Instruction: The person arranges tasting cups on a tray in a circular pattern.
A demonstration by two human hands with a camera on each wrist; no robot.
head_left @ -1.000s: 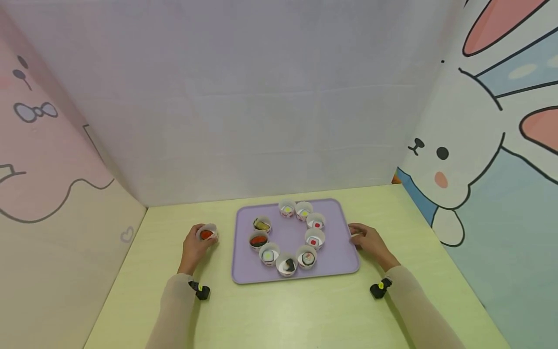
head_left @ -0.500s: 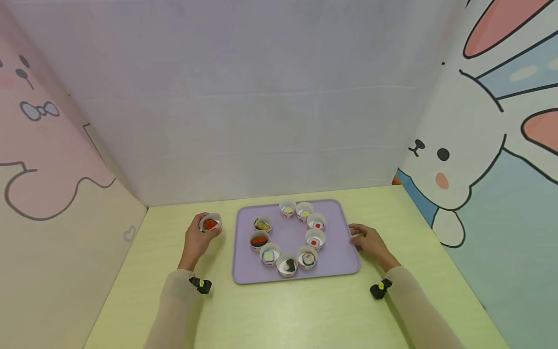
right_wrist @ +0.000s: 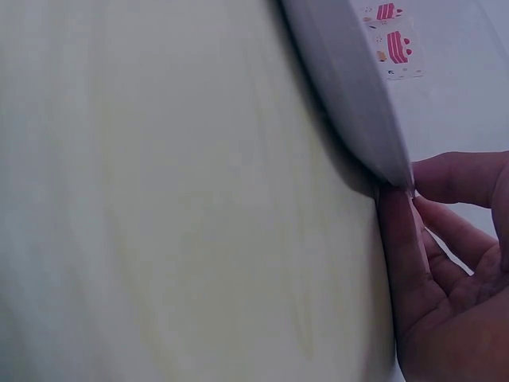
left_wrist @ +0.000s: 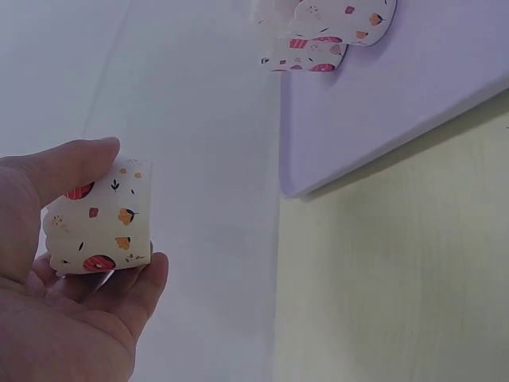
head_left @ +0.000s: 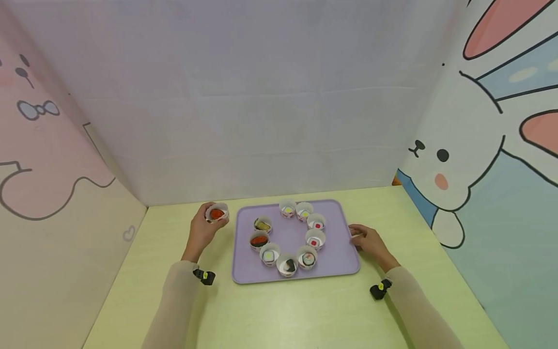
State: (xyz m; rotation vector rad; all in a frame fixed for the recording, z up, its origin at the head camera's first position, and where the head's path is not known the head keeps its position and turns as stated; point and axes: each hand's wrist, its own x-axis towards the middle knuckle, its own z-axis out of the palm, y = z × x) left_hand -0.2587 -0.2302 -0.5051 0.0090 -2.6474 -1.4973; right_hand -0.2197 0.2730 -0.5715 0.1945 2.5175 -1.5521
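Note:
My left hand (head_left: 203,226) grips a white paper baking cup (left_wrist: 107,215) printed with small flowers, raised at the back left beyond the tray. Inside that cup an orange-red sushi piece (head_left: 216,214) shows in the head view. The lilac tray (head_left: 344,259) lies flat on the table, bearing a ring of similar cups, each with a small sushi piece inside. At the tray's right edge, my right hand (head_left: 369,242) pinches the rim; the right wrist view shows thumb and finger (right_wrist: 403,231) on either side of it.
On the tray, a cup with red roe sushi (head_left: 259,240) and one with a yellow-topped piece (head_left: 263,225) form the ring's left side. The pale yellow table (head_left: 279,315) meets a white back wall (head_left: 261,145), with cartoon-printed walls at both sides.
My left hand has lifted the cup with the orange-red sushi and carried it away from me and slightly right. My right hand and the tray stay put.

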